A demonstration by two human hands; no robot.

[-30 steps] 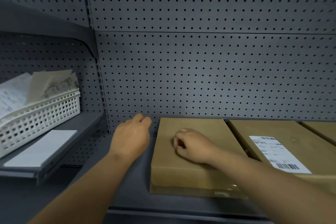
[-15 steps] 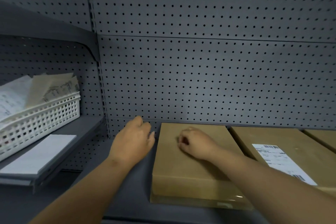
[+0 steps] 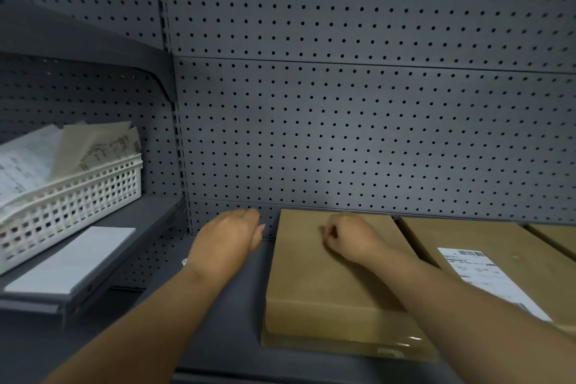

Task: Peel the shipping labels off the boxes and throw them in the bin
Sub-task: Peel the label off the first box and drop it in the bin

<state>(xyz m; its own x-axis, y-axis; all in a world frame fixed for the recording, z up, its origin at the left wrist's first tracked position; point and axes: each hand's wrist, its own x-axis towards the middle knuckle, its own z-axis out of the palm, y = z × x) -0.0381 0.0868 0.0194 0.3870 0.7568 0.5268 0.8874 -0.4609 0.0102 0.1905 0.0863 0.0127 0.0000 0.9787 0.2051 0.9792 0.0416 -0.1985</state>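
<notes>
Comparing with a second ago, not much has been shifted: the left hand has been eased a touch further back beside the near box, fingers loosely curled with nothing seen in them, and the right hand is kept resting on that box's bare top with its fingers curled under. Whether a scrap of sticker is pinched in there can't be told, tbh. No label is seen on this box, so it's probably been dealt with already. One shipping label is still stuck flat on the next box to the right, partly hidden by the forearm. The white basket on the left shelf is already stuffed with papers, likely the bin.
</notes>
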